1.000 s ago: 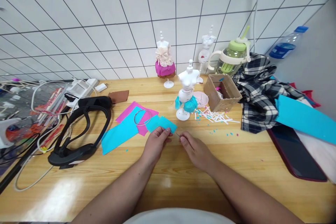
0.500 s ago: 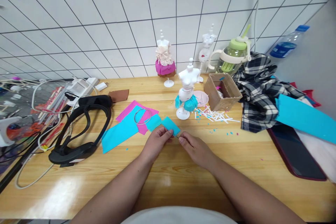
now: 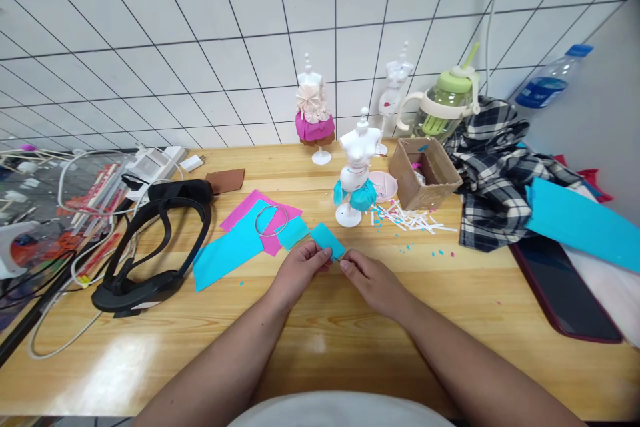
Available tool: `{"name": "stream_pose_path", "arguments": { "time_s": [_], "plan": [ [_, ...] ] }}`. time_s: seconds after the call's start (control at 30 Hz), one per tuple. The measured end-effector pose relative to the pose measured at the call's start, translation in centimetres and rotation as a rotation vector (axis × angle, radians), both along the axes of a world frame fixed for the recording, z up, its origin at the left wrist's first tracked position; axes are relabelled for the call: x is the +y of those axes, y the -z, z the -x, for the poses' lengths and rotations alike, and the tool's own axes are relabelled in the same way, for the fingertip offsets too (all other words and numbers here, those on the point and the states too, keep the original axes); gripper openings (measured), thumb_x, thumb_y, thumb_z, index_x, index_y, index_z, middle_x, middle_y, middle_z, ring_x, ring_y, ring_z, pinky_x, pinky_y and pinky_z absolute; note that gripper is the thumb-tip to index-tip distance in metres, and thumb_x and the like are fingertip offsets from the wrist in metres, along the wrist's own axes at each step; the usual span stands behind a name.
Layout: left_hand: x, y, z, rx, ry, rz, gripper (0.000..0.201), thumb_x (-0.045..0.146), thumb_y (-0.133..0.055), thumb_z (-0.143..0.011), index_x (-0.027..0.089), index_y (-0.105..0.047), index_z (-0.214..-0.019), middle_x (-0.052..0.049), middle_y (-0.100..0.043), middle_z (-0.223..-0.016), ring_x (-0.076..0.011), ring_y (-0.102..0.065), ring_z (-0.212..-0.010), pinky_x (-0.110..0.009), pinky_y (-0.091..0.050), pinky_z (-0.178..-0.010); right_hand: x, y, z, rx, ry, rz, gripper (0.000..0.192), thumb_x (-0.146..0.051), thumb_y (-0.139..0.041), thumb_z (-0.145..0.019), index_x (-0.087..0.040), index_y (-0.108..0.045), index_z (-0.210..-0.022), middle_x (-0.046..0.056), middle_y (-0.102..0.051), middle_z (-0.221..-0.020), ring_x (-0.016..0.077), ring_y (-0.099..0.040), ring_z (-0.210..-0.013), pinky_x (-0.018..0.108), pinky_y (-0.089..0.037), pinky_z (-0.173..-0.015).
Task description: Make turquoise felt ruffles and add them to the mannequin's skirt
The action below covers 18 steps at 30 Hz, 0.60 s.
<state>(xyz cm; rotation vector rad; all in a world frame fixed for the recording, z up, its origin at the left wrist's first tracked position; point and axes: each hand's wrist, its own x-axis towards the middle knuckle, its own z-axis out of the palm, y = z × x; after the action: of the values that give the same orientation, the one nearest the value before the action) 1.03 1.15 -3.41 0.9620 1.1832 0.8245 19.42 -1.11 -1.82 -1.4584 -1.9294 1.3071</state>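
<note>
My left hand (image 3: pixel 297 269) pinches a small turquoise felt piece (image 3: pixel 326 239) just above the wooden table (image 3: pixel 320 333). My right hand (image 3: pixel 373 282) has its fingertips closed at the piece's right corner; in an earlier frame a thin needle showed there, now too small to make out. Just behind the hands lie turquoise and pink felt sheets (image 3: pixel 239 240) with a metal ring (image 3: pixel 271 220) on them. A white mini mannequin (image 3: pixel 354 170) with a turquoise fringe skirt stands right behind my hands.
Two more small mannequins (image 3: pixel 313 113) stand by the tiled wall. A cardboard box (image 3: pixel 424 173), white paper strips (image 3: pixel 407 219), a green jug (image 3: pixel 447 103), plaid cloth (image 3: pixel 493 170) and turquoise sheet (image 3: pixel 580 223) lie right. A black headset (image 3: pixel 150 240) and cables lie left.
My left hand has lifted the small turquoise piece off the other felt and turned it toward my right hand, whose fingertips have closed in on its corner.
</note>
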Motion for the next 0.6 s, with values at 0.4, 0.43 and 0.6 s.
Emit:
{"name": "stream_pose_path", "arguments": {
  "time_s": [0.4,0.43,0.6],
  "plan": [
    [-0.17,-0.70,-0.15,-0.006,-0.005,0.006,0.028,0.044,-0.075,-0.067,0.019,-0.069,-0.077,-0.004,-0.068,-0.073,-0.0217,-0.062,-0.077,-0.033,-0.048,-0.074,0.16,-0.04,-0.20,0.030,-0.012,0.018,0.029,-0.042,-0.039,-0.095,-0.022,-0.061,-0.096,0.000,-0.065,-0.082,0.0170,-0.058,-0.077,0.028,-0.042,-0.069],
    [-0.16,-0.74,-0.13,-0.007,-0.002,0.011,0.028,0.044,-0.075,-0.067,0.018,-0.069,-0.077,-0.004,-0.068,-0.074,-0.0217,-0.063,-0.077,-0.032,-0.048,-0.074,0.17,-0.02,-0.20,0.033,-0.014,0.019,0.029,-0.042,-0.040,-0.095,-0.022,-0.061,-0.096,0.000,-0.064,-0.081,0.0168,-0.058,-0.076,0.028,-0.041,-0.069],
    [-0.05,-0.66,-0.04,-0.024,0.028,0.011,0.028,0.043,-0.073,-0.070,0.017,-0.068,-0.080,-0.004,-0.069,-0.079,-0.0197,-0.062,-0.076,-0.031,-0.048,-0.074,0.26,-0.05,-0.15,0.014,-0.031,0.007,0.029,-0.040,-0.039,-0.095,-0.022,-0.061,-0.094,0.000,-0.065,-0.079,0.0164,-0.058,-0.073,0.027,-0.040,-0.066]
  ]
}}
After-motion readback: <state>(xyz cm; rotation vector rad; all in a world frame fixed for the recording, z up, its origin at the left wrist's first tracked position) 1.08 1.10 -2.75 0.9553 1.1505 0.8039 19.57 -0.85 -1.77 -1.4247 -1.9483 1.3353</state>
